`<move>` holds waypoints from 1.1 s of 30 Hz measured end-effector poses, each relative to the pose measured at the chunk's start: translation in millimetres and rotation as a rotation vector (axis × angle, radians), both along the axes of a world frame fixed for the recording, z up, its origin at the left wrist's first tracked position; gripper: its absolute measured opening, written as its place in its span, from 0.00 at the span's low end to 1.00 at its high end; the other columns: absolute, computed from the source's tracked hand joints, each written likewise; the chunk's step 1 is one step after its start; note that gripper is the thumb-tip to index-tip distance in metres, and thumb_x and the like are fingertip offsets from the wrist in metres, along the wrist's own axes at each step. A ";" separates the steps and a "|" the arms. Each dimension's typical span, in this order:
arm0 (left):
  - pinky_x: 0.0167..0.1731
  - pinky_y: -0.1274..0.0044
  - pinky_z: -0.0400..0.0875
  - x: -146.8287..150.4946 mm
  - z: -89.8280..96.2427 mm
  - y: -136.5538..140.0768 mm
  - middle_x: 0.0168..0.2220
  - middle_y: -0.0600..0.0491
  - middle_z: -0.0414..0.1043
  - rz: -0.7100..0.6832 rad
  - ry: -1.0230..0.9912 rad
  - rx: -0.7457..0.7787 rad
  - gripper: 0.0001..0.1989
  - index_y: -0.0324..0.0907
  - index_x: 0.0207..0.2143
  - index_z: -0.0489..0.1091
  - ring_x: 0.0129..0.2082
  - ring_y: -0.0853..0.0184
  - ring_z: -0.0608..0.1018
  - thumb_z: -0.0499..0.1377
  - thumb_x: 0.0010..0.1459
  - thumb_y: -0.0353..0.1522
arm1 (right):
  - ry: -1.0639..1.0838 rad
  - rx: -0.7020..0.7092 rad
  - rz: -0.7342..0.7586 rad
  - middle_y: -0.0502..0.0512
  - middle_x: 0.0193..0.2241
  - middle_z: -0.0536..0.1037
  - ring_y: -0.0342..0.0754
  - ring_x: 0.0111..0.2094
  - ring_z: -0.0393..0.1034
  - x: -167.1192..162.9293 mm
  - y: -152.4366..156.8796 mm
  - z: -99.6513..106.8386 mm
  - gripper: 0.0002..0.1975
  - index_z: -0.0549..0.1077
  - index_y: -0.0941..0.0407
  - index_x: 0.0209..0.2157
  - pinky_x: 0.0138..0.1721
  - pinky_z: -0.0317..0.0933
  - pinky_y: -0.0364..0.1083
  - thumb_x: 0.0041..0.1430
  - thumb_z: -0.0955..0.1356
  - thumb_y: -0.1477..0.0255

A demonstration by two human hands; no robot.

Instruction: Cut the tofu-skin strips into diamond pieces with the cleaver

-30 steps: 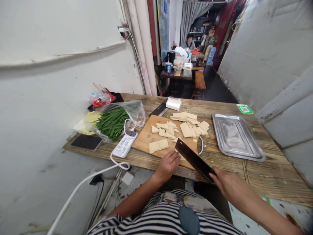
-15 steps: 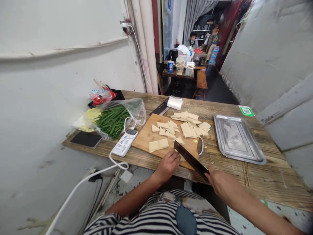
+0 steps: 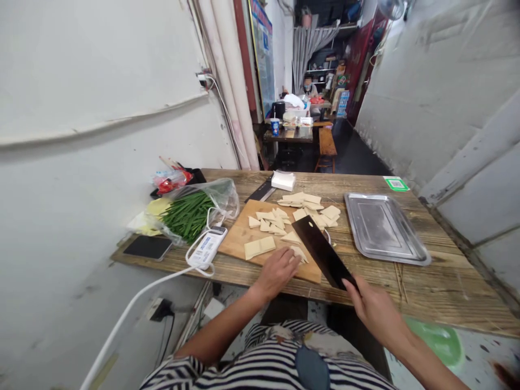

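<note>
My right hand (image 3: 376,306) grips the handle of a dark cleaver (image 3: 319,249), its blade raised and tilted over the right side of a wooden cutting board (image 3: 234,238). My left hand (image 3: 278,272) has its fingers bent and pressed on a cut piece of tofu sheet (image 3: 300,253) at the board's near edge. Just left of these fingers is a rectangular slab of tofu sheet (image 3: 260,247). Triangular tofu pieces (image 3: 268,221) are strewn across the board's middle. Behind the blade lie stacked pieces (image 3: 300,200), partly hidden by it.
A metal tray (image 3: 385,227) lies to the right, with thin sticks (image 3: 400,281) by its near edge. Leftward are bagged green chives (image 3: 189,216), a white power strip (image 3: 209,246) and a black phone (image 3: 148,247). Another knife (image 3: 260,190) rests behind the board. A person (image 3: 309,89) sits far back.
The cleaver has lifted off the piece by my left fingers and swung right, its broad side now showing. My left hand stays on the tofu. The camera view has tilted up slightly.
</note>
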State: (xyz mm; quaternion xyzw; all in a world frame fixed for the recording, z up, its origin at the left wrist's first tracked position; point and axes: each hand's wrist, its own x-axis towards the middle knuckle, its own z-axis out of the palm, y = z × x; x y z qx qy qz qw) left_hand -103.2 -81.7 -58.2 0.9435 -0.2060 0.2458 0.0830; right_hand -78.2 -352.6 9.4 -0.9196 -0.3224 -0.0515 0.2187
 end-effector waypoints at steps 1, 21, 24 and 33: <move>0.55 0.61 0.66 4.1 2.2 0.3 0.54 0.43 0.68 -0.041 0.043 0.047 0.18 0.43 0.55 0.65 0.59 0.55 0.66 0.55 0.64 0.35 | -0.005 0.010 -0.024 0.55 0.19 0.75 0.54 0.19 0.72 2.3 -0.9 0.8 0.25 0.66 0.57 0.37 0.20 0.53 0.46 0.70 0.49 0.56; 0.50 0.63 0.62 115.1 41.9 46.9 0.43 0.42 0.68 0.385 0.255 0.102 0.09 0.38 0.39 0.71 0.47 0.55 0.69 0.54 0.62 0.33 | 0.388 0.208 -0.257 0.54 0.18 0.70 0.53 0.18 0.66 -4.1 -23.5 -26.4 0.27 0.63 0.53 0.32 0.23 0.57 0.47 0.62 0.52 0.44; 0.48 0.63 0.64 131.0 44.2 53.6 0.46 0.40 0.70 0.483 0.290 0.008 0.17 0.37 0.45 0.70 0.47 0.53 0.71 0.56 0.61 0.40 | 0.385 0.213 -0.237 0.54 0.18 0.71 0.52 0.18 0.66 -5.3 -21.3 -27.5 0.27 0.64 0.54 0.33 0.22 0.58 0.47 0.62 0.53 0.45; 0.54 0.68 0.63 73.9 61.6 73.0 0.50 0.43 0.71 0.582 0.144 -0.252 0.22 0.38 0.52 0.67 0.53 0.57 0.71 0.51 0.64 0.44 | 0.433 0.180 -0.245 0.58 0.22 0.74 0.54 0.20 0.68 -6.8 -18.6 -32.4 0.31 0.67 0.57 0.39 0.25 0.59 0.48 0.59 0.53 0.44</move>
